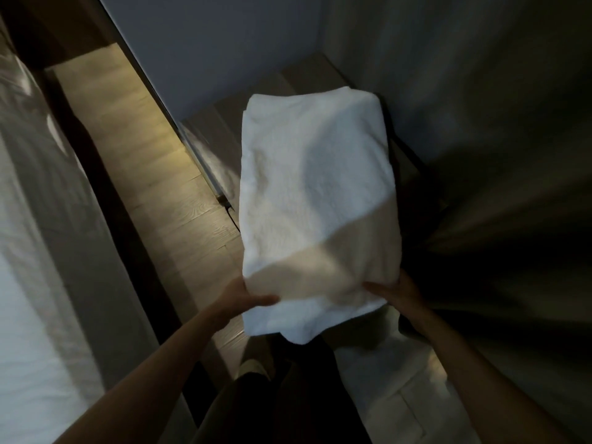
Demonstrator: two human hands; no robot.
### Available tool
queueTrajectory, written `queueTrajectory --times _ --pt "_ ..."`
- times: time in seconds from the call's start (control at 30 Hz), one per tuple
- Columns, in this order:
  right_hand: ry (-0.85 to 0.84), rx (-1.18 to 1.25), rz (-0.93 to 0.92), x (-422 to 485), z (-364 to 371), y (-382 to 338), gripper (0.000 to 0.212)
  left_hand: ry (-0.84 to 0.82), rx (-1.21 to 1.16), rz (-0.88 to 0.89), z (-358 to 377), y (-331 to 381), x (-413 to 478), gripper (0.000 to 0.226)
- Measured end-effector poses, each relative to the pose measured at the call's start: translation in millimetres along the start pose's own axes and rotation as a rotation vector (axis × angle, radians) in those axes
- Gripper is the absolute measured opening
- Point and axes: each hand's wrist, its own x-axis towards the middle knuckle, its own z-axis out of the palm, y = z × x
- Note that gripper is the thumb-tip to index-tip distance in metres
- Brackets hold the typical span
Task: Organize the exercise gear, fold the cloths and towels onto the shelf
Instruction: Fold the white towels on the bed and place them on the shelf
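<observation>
Head view: carry step judged in hand, the folded white towel (pixel 314 193) held above the wooden floor (pixel 144 155) by 2 hands, left hand (pixel 243 299) and right hand (pixel 395 293) each gripping its near edge, thumbs on top; next move calls for level placement on a shelf, not discernible.

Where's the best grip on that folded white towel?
Near short edge, from the person's side, a grip at each corner: the left hand and right hand pinch there, thumbs on top. The towel is a thick flat stack, so two spread grips probably keep the folds together.
</observation>
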Motion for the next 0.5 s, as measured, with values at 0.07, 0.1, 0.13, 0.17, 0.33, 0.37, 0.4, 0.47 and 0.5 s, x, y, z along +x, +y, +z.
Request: queueTrajectory --times 0.07,0.1,0.13,0.17,0.33,0.37,0.4,0.47,0.5 --pt "0.009 -0.088 -0.064 -11.5 -0.8 1.5 0.079 -0.021 0.016 -0.018 -1.8 -3.8 -11.8 0.043" --pt "-0.007 -0.113 -0.102 -18.6 -2.8 0.4 0.075 -0.005 0.008 -0.005 -2.2 -0.3 -19.3 0.034" --pt "-0.009 -0.122 -0.139 -25.4 -5.7 -1.7 0.074 0.017 -0.011 0.016 -3.7 4.7 -26.1 0.028" --pt "0.018 -0.115 -0.161 -32.4 -8.4 -6.0 0.076 0.035 -0.045 0.037 -5.3 12.4 -33.3 0.025" --pt "0.208 0.072 -0.212 -64.4 -27.7 -63.3 0.073 0.200 -0.099 0.069 -30.1 75.2 -75.3 0.053" --pt "0.200 0.124 -0.228 -71.2 -34.0 -77.3 0.073 0.224 -0.153 0.078 -36.8 90.3 -84.4 0.058" --pt "0.176 0.170 -0.244 -78.5 -40.2 -90.4 0.076 0.231 -0.206 0.104 -43.9 105.1 -93.3 0.062" --pt "0.095 0.226 -0.286 -92.1 -52.8 -115.3 0.087 0.161 -0.275 0.195 -61.0 131.6 -109.6 0.068" --pt "0.061 0.225 -0.305 -98.9 -59.1 -126.8 0.093 0.093 -0.269 0.245 -69.3 142.7 -117.8 0.070"
